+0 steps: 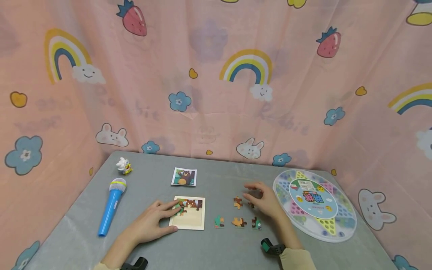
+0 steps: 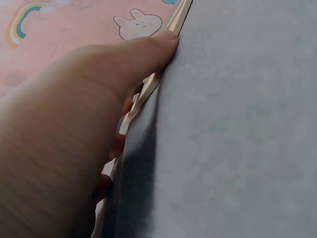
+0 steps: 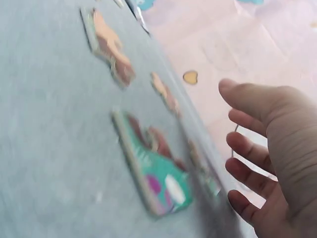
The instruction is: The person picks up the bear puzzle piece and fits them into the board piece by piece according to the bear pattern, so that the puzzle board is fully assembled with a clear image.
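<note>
My left hand (image 1: 153, 221) rests on the left side of a wooden puzzle tray (image 1: 199, 224), fingers stretched over its upper left. In the left wrist view, the thumb (image 2: 153, 49) touches the tray's edge. A few fitted bear-picture pieces (image 1: 192, 203) fill the tray's top and upper left; bare wood shows below. My right hand (image 1: 264, 200) hovers with parted, loosely bent fingers and nothing between them, partly covering a brown puzzle piece (image 1: 251, 204). Close by lie a brown-and-orange piece (image 1: 237, 202), a green piece (image 1: 219, 221), an orange piece (image 1: 239, 222) and a green-and-brown piece (image 3: 153, 168).
Behind the tray lies a bear picture card (image 1: 184, 177). A blue toy microphone (image 1: 113, 206) and a small white-and-yellow figurine (image 1: 124, 165) are at the left. On the right, a round board game (image 1: 315, 204) sits beside my right forearm. A patterned pink curtain (image 1: 209, 123) hangs behind the table.
</note>
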Action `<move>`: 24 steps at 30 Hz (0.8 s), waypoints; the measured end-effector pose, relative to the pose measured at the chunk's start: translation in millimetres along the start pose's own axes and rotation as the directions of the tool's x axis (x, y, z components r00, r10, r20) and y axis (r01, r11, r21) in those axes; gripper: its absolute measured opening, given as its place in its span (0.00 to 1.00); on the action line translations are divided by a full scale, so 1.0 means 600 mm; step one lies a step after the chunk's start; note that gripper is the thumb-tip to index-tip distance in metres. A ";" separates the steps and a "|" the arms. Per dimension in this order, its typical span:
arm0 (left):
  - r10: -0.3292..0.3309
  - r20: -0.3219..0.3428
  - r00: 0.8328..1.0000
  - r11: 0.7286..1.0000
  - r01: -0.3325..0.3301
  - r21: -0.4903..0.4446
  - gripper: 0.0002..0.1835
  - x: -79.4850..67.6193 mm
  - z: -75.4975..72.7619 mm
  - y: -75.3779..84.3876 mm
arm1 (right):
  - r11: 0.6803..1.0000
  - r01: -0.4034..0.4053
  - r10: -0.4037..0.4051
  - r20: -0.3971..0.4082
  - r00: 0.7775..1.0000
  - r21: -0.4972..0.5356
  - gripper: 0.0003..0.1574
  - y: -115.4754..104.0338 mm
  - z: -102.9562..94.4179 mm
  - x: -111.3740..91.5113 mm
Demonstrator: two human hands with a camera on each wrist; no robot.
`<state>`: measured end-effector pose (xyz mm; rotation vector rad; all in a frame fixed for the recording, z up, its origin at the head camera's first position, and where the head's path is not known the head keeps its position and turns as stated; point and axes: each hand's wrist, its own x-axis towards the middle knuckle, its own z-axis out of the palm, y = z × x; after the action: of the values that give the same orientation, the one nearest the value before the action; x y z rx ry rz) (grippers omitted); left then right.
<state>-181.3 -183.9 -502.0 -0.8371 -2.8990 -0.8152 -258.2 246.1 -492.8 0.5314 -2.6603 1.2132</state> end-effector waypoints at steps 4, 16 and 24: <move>0.002 0.002 1.000 1.000 -0.002 -0.011 0.35 -0.001 0.001 0.001 | 0.999 0.029 -0.029 0.046 0.999 -0.014 0.21 0.016 0.001 -0.010; 0.018 -0.011 1.000 1.000 -0.018 0.001 0.34 0.004 -0.002 0.002 | 0.984 0.150 -0.137 0.132 0.982 -0.093 0.22 0.026 0.003 -0.013; 0.005 0.007 1.000 1.000 -0.005 0.002 0.34 0.003 -0.002 0.001 | 0.976 0.175 -0.158 0.134 0.978 -0.132 0.16 0.026 0.009 -0.008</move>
<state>-182.5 -183.2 -500.2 -0.8476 -2.9020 -0.8107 -259.6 252.4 -508.7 0.8111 -2.7110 0.9638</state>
